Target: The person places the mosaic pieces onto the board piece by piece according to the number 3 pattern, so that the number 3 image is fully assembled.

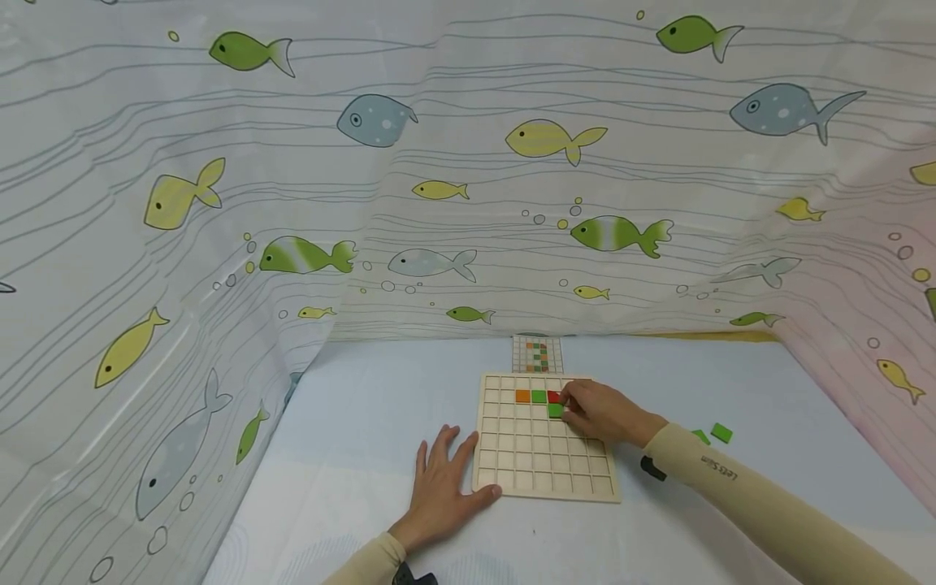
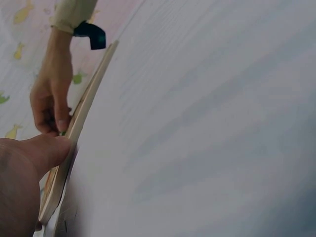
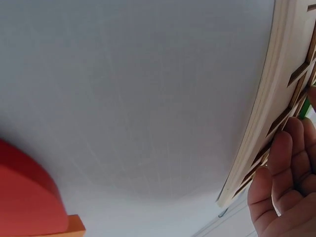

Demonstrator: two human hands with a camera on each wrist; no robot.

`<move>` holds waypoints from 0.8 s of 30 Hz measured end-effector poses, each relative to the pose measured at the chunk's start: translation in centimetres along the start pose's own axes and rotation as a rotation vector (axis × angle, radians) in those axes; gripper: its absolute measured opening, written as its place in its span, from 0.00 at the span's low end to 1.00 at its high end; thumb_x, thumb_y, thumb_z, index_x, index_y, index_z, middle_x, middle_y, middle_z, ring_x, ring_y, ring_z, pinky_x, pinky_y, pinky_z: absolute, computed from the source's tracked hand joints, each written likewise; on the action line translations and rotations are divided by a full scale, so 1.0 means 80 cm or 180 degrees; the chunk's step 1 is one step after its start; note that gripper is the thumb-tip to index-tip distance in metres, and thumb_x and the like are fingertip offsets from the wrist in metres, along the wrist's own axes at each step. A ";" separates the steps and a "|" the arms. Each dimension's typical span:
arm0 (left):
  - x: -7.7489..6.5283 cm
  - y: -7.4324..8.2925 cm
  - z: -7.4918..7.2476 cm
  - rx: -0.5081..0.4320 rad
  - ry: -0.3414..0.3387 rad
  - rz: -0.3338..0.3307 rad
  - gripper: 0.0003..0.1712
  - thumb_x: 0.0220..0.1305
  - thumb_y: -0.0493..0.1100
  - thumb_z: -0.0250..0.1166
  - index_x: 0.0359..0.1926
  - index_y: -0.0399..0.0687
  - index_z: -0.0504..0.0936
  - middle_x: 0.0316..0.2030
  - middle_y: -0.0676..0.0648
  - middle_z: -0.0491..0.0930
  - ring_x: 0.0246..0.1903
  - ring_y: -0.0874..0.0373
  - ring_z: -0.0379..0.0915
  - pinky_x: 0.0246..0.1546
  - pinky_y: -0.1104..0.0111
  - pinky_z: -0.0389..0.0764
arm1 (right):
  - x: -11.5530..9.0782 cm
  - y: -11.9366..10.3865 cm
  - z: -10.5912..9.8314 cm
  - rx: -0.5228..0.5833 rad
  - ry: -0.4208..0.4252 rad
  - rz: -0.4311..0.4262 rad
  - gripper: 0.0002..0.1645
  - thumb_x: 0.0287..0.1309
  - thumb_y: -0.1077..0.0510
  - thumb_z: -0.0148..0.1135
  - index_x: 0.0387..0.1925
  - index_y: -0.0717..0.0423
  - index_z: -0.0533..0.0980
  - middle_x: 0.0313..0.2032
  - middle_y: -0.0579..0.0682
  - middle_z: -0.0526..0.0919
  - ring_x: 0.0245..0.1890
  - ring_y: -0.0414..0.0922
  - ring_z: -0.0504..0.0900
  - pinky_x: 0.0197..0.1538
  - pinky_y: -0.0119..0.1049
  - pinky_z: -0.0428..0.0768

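A wooden grid board [image 1: 544, 447] lies on the table. In one upper row sit an orange tile [image 1: 522, 396], a green tile [image 1: 539, 396] and a red tile [image 1: 553, 397], partly covered by fingers. Just below the red one, my right hand [image 1: 600, 410] pinches a second green tile [image 1: 556, 411] at its cell; a green sliver [image 3: 305, 107] shows beside the fingers in the right wrist view. My left hand [image 1: 442, 496] rests with spread fingers at the board's left edge, its thumb [image 2: 52, 148] on the near rim.
Behind the board lies a small card [image 1: 537, 355] printed with a coloured grid. Loose green tiles [image 1: 721, 432] lie to the right, one partly hidden by the sleeve. A red rounded object [image 3: 29, 192] and an orange piece [image 3: 76, 226] show in the right wrist view. Fish-printed cloth surrounds the table.
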State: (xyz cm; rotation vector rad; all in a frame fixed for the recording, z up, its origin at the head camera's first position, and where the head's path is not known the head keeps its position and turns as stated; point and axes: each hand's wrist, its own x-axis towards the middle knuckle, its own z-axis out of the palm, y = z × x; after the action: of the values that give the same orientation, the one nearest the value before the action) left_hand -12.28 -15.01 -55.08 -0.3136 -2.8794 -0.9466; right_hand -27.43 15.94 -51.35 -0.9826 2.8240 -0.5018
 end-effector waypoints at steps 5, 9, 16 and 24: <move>0.001 -0.001 0.001 0.0005 0.0005 0.0014 0.51 0.63 0.69 0.69 0.77 0.44 0.70 0.76 0.32 0.60 0.81 0.33 0.47 0.77 0.30 0.38 | 0.001 0.001 -0.001 0.0045 -0.0021 0.0013 0.13 0.71 0.51 0.67 0.50 0.53 0.80 0.34 0.40 0.76 0.35 0.37 0.72 0.39 0.33 0.75; 0.002 -0.002 0.001 -0.0001 -0.0003 0.0006 0.51 0.62 0.70 0.69 0.77 0.45 0.70 0.76 0.33 0.60 0.81 0.33 0.47 0.77 0.31 0.38 | 0.000 0.002 -0.001 0.0049 0.0015 -0.0048 0.12 0.71 0.52 0.67 0.50 0.54 0.80 0.34 0.40 0.76 0.35 0.37 0.72 0.39 0.34 0.75; 0.003 -0.004 0.003 0.0001 -0.0016 -0.0014 0.52 0.62 0.70 0.69 0.78 0.47 0.70 0.76 0.35 0.60 0.82 0.35 0.46 0.78 0.33 0.36 | -0.001 0.003 -0.001 0.0101 0.0035 -0.0044 0.13 0.71 0.52 0.67 0.50 0.54 0.79 0.35 0.40 0.76 0.35 0.37 0.72 0.39 0.33 0.75; 0.001 -0.004 0.003 0.0000 -0.0002 -0.0008 0.51 0.61 0.70 0.70 0.77 0.47 0.70 0.76 0.35 0.60 0.81 0.35 0.47 0.78 0.33 0.37 | 0.001 0.004 0.002 0.0147 0.0024 -0.0043 0.13 0.72 0.50 0.67 0.50 0.53 0.79 0.34 0.40 0.76 0.35 0.37 0.72 0.39 0.33 0.75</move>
State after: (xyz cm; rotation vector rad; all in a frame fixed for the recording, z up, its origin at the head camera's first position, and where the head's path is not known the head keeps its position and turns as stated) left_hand -12.48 -15.09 -55.48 -0.3104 -2.8810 -0.9469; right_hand -27.63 16.06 -51.57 -0.9941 2.8008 -0.5706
